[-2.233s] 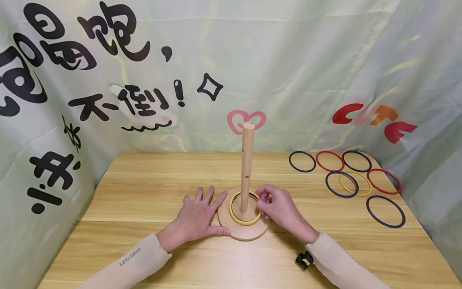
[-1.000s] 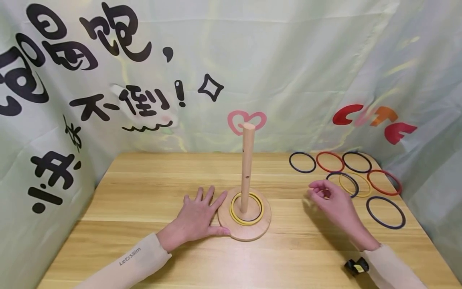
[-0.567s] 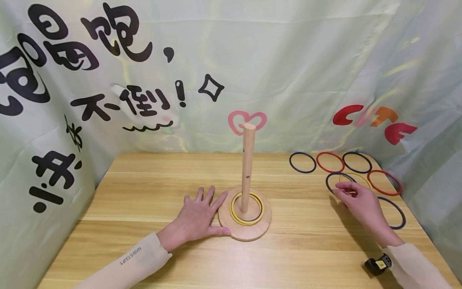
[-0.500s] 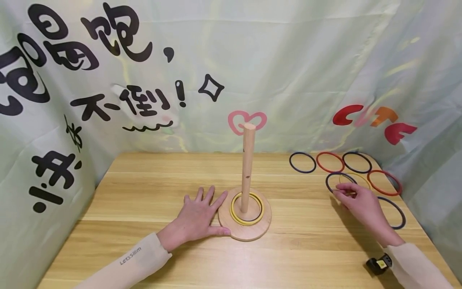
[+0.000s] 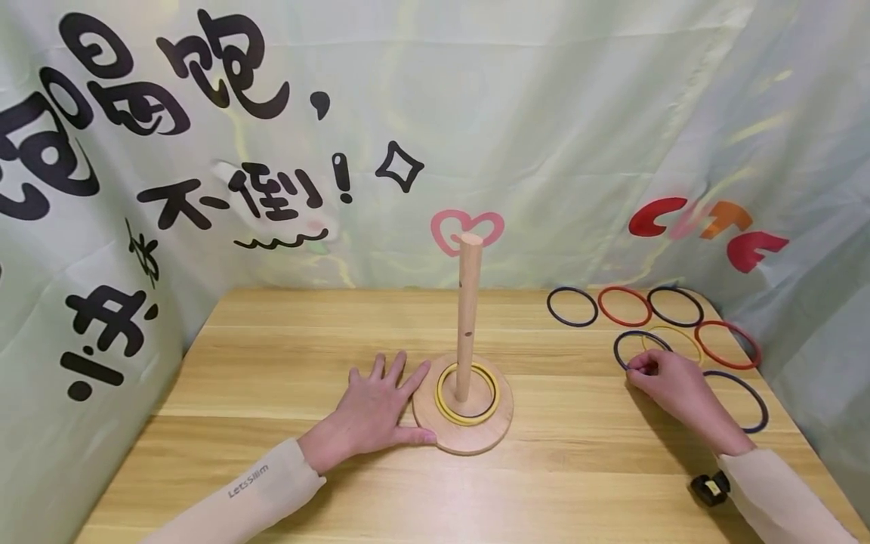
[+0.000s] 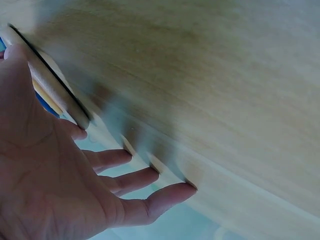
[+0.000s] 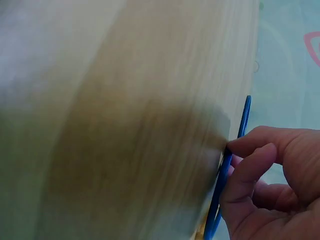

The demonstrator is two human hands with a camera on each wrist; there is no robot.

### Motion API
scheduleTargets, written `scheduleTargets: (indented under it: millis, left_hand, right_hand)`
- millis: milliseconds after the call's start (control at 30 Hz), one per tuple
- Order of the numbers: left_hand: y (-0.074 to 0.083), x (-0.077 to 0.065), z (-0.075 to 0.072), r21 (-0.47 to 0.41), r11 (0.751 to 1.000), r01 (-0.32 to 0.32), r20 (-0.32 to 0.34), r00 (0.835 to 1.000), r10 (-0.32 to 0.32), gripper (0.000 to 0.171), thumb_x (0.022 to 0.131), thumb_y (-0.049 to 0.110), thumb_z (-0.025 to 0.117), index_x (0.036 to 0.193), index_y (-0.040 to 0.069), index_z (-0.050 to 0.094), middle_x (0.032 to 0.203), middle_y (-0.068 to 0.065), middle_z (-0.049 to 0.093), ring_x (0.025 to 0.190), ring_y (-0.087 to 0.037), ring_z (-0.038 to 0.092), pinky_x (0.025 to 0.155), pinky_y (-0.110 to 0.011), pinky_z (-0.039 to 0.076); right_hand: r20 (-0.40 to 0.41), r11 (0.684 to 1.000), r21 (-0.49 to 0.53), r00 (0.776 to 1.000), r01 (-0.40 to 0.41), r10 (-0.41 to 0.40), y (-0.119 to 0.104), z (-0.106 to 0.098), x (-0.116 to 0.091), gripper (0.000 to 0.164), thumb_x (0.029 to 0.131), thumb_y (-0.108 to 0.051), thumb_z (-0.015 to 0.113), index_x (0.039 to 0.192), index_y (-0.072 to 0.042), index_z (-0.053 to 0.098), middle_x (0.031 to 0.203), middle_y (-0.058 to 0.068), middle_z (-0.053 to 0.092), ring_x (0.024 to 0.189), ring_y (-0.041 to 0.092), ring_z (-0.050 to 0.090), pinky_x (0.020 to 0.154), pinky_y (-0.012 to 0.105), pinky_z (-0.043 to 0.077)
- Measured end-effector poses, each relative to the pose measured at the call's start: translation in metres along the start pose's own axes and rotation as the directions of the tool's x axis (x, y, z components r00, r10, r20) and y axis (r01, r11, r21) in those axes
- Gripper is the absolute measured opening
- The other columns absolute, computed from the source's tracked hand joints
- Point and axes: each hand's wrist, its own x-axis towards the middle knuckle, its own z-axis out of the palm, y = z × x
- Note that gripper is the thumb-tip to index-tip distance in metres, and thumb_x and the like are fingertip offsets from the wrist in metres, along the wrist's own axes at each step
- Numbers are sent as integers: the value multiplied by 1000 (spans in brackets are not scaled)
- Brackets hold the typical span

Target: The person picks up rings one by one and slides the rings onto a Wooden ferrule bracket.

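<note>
Pale green cloth printed with black characters hangs behind a wooden desk in the head view. At the centre stands a wooden peg on a round base, with a yellow ring lying round its foot. At lower centre the left hand lies flat with fingers spread, thumb and forefinger touching the base rim. At centre right the right hand pinches the near edge of a dark blue ring. That ring overlaps a second yellow ring, so lifting it carelessly could drag or flick the neighbour. Other rings lie close by: a red ring, another dark ring and three more along the far edge; the sleeve could sweep the near one. Nothing stands between hand and peg.

From the left wrist, the left hand shows an open palm with straight fingers on the desk, the base edge against the thumb side.

From the right wrist, the right hand has thumb and fingers curled round the thin blue ring, which looks tilted up off the desk. A thin hoop like that could slip from a light pinch.
</note>
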Motion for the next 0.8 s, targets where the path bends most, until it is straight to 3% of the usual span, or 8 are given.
scheduleTargets:
  millis: [167, 433, 800]
  left_hand:
    - [-1, 1, 0, 0, 1000, 2, -2, 1000, -2, 119, 85, 98, 50, 175, 22, 31, 169, -26, 39, 144, -60, 45, 91, -83, 46]
    - [0, 0, 1, -7, 1000, -1, 2, 1000, 1, 119, 85, 98, 49, 175, 22, 31, 169, -27, 38, 144, -60, 45, 91, -83, 45]
    - [0, 0, 2, -18, 1000, 8, 13, 1000, -8, 120, 84, 99, 48, 175, 23, 30, 170, -27, 37, 145, -60, 43, 92, -84, 45]
  right_hand:
    - [1, 998, -21, 998, 62, -62, -5, 4, -2, 8, 92, -7, 79, 92, -2, 74, 86, 4, 70, 75, 19, 57, 67, 34, 45]
    - [-51, 982, -4, 981, 188, -188, -30, 9, -19, 10, 89, -3, 80, 96, -6, 73, 82, -4, 69, 73, 12, 60, 61, 27, 47]
    - [-185, 909, 36, 896, 416, -403, -74, 7, -38, 25, 85, 6, 89, 95, -13, 76, 82, -15, 63, 68, 0, 51, 58, 22, 44]
